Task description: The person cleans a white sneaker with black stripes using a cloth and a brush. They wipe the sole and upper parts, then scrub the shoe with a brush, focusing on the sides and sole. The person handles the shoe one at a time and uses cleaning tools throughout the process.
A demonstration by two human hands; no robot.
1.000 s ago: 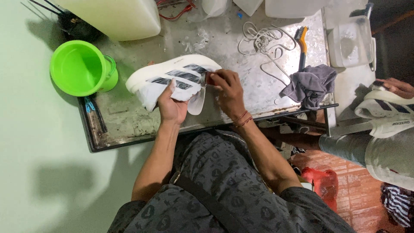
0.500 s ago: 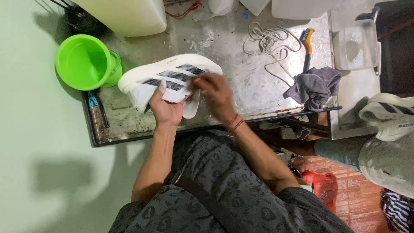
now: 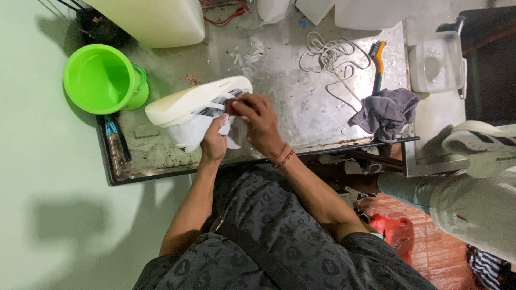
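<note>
Head view: I see the shoe (image 3: 196, 102) tipped sole-up since a second ago, over the tray (image 3: 161, 166). Left hand (image 3: 214, 144) grips its white underside; right hand (image 3: 258, 115) pinches something red at it. Bucket (image 3: 102, 79) sits just beside.

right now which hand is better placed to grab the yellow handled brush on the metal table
Right. The right hand is on the white sneaker nearer the yellow-handled brush, which lies to its right. The left hand grips the sneaker's underside, farther away.
</note>
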